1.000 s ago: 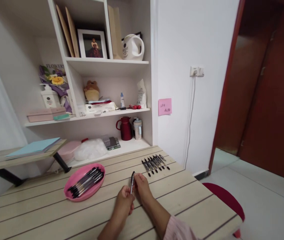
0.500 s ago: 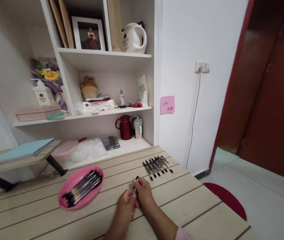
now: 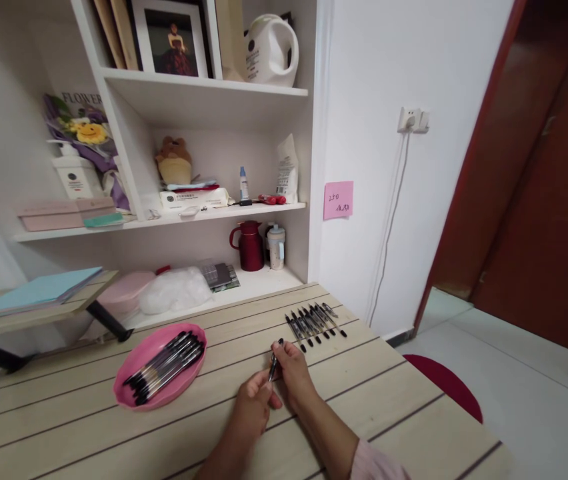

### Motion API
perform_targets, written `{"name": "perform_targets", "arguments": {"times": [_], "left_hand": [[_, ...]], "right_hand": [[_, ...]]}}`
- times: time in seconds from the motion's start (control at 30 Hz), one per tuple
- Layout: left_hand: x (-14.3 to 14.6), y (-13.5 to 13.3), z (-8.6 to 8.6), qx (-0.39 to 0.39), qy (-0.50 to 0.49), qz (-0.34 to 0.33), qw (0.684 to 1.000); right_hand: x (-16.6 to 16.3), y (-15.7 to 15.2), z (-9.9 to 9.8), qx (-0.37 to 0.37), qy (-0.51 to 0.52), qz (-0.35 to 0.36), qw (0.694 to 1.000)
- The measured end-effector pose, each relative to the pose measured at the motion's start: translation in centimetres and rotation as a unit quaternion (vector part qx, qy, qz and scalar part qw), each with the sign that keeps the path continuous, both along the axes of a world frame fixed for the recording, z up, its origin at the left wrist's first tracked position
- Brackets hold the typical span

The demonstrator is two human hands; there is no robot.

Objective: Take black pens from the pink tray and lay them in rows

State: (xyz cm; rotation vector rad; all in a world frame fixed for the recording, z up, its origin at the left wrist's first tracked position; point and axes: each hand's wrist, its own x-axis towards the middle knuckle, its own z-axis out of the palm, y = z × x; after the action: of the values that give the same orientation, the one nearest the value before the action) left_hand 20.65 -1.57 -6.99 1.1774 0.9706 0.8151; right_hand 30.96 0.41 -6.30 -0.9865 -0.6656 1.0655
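Note:
A black-and-clear pen (image 3: 274, 363) is held tilted between my two hands above the table. My right hand (image 3: 293, 372) pinches its dark upper part between thumb and fingers. At the lower end, the thumb and fingers of my left hand (image 3: 255, 405) close around the tip, which they partly hide. Beyond my right hand, several similar pens (image 3: 313, 323) lie side by side in a slanted row on the table. To the left of my hands, a pink bowl (image 3: 177, 395) holds a bundle of pens (image 3: 167, 367).
The striped wooden table (image 3: 364, 400) meets a white shelf unit (image 3: 204, 87) at the back. A small raised stand (image 3: 99, 293) with blue paper (image 3: 34, 293) stands on the left. A dark red round seat (image 3: 447, 387) is beyond the table's right edge.
My right hand has moved slightly away from my left, and more of the pen shows between them. The whole view has shifted a little. The bowl and the row of pens look unchanged.

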Motion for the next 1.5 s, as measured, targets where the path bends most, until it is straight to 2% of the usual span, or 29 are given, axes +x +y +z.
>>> {"name": "perform_targets", "arguments": {"times": [0.23,0.33,0.47,0.53,0.77,1.13,1.33,1.5], "left_hand": [[-0.4,0.3,-0.5,-0.012,0.010,0.006,1.000],[-0.5,0.3,-0.7,-0.006,0.005,0.013,1.000],[-0.5,0.3,-0.5,-0.007,0.008,0.022,1.000],[-0.4,0.2,-0.4,0.002,0.001,0.021,1.000],[-0.2,-0.6,0.2,0.027,-0.001,0.028,0.999],[-0.4,-0.6,0.3,0.002,-0.009,-0.017,1.000],[-0.9,-0.9,1.0,-0.016,-0.040,-0.035,0.998],[-1.0,-0.7,0.6,-0.020,-0.057,-0.040,0.997]], "right_hand": [[2.5,0.3,0.9,0.026,0.106,-0.088,0.990],[2.7,0.1,0.9,0.010,0.124,-0.053,0.991],[1.5,-0.5,0.6,-0.020,0.069,0.045,0.996],[1.0,-0.7,0.4,-0.034,0.046,0.073,0.996],[0.9,-0.9,0.4,-0.033,-0.009,0.050,0.998],[1.3,-1.2,0.5,-0.014,0.053,0.066,0.996],[1.5,-1.1,0.3,0.011,0.060,0.073,0.996],[1.4,-1.1,0.1,-0.002,0.027,0.076,0.997]]}}
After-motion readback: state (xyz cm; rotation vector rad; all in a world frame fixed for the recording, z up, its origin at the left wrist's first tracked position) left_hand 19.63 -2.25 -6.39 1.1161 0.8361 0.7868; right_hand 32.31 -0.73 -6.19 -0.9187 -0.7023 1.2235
